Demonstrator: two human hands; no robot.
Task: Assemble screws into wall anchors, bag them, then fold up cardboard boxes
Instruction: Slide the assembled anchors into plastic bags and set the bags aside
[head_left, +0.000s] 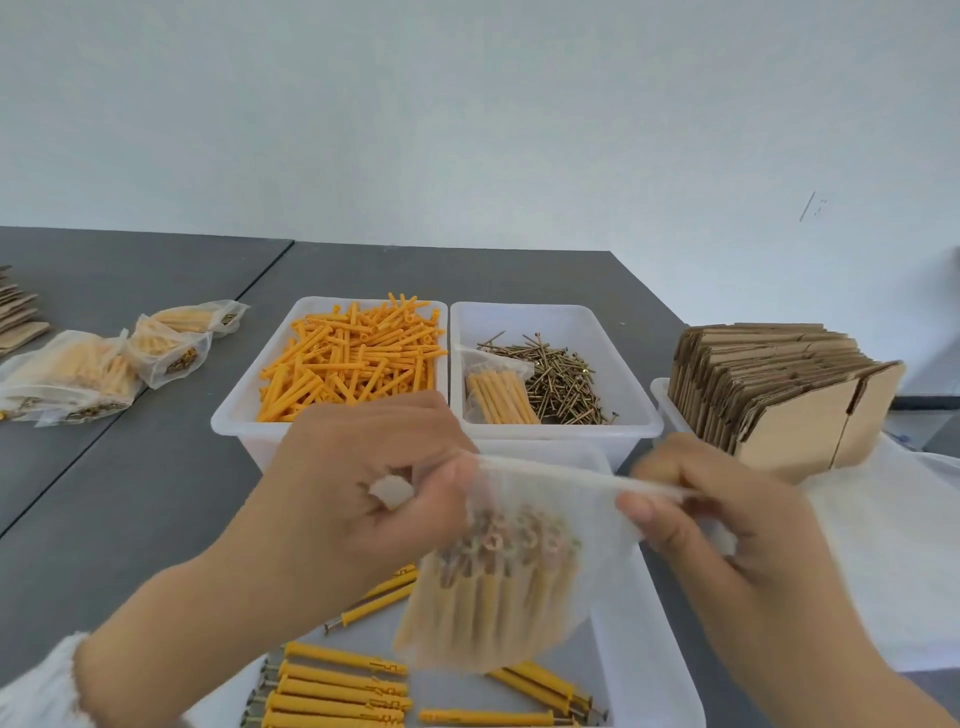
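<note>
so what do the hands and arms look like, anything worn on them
Both hands are bare: no gloves, rings or watch show. The left hand comes out of a white, fuzzy knitted sleeve cuff at the wrist. The right hand and its forearm show no sleeve up to the frame edge.

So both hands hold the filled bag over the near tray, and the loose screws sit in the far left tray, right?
Not quite. The head view shows the loose screws in the far right tray; the far left tray holds orange anchors. Both hands, left and right, do hold the filled bag.

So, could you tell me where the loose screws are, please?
In the head view, the loose screws lie in the right-hand far tray, beside a small bag of anchors.
</note>
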